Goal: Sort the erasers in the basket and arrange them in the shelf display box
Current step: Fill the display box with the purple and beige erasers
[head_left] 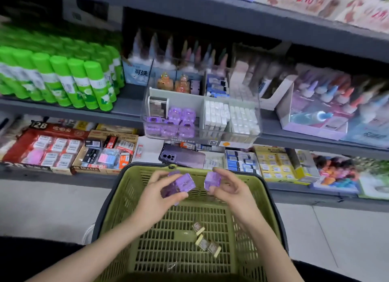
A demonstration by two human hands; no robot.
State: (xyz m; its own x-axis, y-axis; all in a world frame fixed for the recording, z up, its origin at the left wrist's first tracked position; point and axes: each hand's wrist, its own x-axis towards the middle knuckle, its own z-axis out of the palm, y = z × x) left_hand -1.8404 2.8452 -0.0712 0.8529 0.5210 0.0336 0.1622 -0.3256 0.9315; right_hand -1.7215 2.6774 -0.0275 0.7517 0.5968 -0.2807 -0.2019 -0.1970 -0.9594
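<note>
Two hands hover over the 12 o'clock end of the green basket (126,189). The left hand (155,197) grips a purple clump (181,186) of clear cube erasers, fingers curled round it; the count is blurred. At 3 o'clock of it the right hand (231,189) pinches one purple eraser (212,179) between thumb and fingers, near the clump but apart. On the basket floor, at 6 o'clock of the hands, lie a few tan erasers (203,242), close together. At 12 o'clock of the basket the clear box (202,134) stands on the shelf (63,111). Its front-left compartment holds purple cubes (176,121), and white erasers (231,119) fill the compartments at 3 o'clock of those. A purple phone (183,156) lies between box and basket. Green glue sticks (63,79) stand at 10 o'clock.
</note>
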